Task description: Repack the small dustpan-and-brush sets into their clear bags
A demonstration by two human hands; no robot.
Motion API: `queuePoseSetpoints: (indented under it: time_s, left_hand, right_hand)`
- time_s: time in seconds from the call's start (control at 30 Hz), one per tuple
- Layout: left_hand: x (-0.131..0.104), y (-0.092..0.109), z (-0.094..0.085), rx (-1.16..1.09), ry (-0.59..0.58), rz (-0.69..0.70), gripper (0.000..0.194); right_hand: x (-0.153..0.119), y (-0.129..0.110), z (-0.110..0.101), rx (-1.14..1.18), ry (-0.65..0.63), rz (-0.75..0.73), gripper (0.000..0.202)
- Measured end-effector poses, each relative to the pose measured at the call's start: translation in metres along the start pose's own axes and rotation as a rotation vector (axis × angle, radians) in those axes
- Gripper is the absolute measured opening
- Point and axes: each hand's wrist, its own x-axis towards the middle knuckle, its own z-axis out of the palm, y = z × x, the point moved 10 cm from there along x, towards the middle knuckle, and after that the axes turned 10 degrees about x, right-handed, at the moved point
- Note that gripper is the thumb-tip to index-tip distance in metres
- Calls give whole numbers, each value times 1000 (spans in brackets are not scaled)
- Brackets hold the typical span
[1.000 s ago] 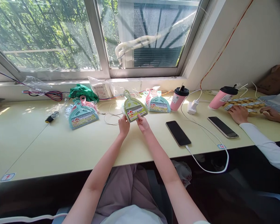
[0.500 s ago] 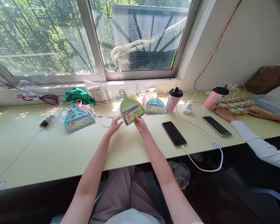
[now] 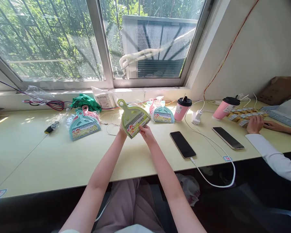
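A green mini dustpan [image 3: 129, 114] with a grey-bristled brush and a printed label is held up over the table, tilted, its looped handle pointing up and left. My right hand [image 3: 147, 134] pinches its lower right edge, thumb in front on the label. At the lower left edge, my left hand [image 3: 122, 131] grips it from behind, most of its fingers hidden by the pan. To the left lies a blue dustpan set [image 3: 83, 127] over a pink one [image 3: 87, 110]. Behind and to the right rests another blue dustpan set [image 3: 163, 115], overlapping pink ones [image 3: 152, 106].
A black phone [image 3: 182, 144] on a white charging cable and a second phone [image 3: 228, 138] lie to the right. Two pink cups [image 3: 181, 111] stand behind them. A screwdriver-like tool [image 3: 51, 127] lies left. At far right, another person's hand [image 3: 254, 124] touches yellow-banded items [image 3: 242, 117].
My left hand has moved from beside the green dustpan to grip its left edge from behind. The pan has tilted further left. The other person's hand has shifted right.
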Motion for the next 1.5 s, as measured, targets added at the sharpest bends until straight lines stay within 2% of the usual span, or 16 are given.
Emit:
queuePoseSetpoints:
  time_s: [0.1, 0.2, 0.33, 0.4, 0.53, 0.7, 0.93, 1.07, 1.27, 1.5]
  left_hand:
    - [-11, -3, -3, 15, -29, 3, 77]
    - [-23, 1, 1, 53, -103, 35, 87]
    - [-32, -7, 4, 283, -72, 57, 68]
    - [-34, -16, 4, 391, -36, 46, 66]
    - [-34, -26, 1, 425, -9, 27, 63]
    - [-24, -19, -22, 383, 134, 24, 58]
    - [-19, -27, -41, 549, 163, 15, 61]
    - [-22, -24, -53, 583, 219, 35, 62]
    - [-23, -21, -58, 618, 242, 48, 61]
    - [-24, -34, -56, 604, 168, 0, 71]
  right_hand:
    - [1, -6, -10, 47, 90, -86, 28]
    - [0, -12, -20, 98, 180, -161, 26]
    - [-2, -14, -35, 145, 317, -189, 19]
    - [-3, -15, -40, 157, 359, -211, 16]
    - [-3, -14, -41, 152, 376, -223, 18]
    - [-5, -7, -38, 172, 388, -187, 16]
    - [-4, 5, -43, 156, 406, -188, 19]
    - [0, 12, -46, 131, 427, -138, 18]
    - [-1, 12, -47, 116, 450, -86, 15]
    - [0, 8, -56, 42, 477, -88, 12]
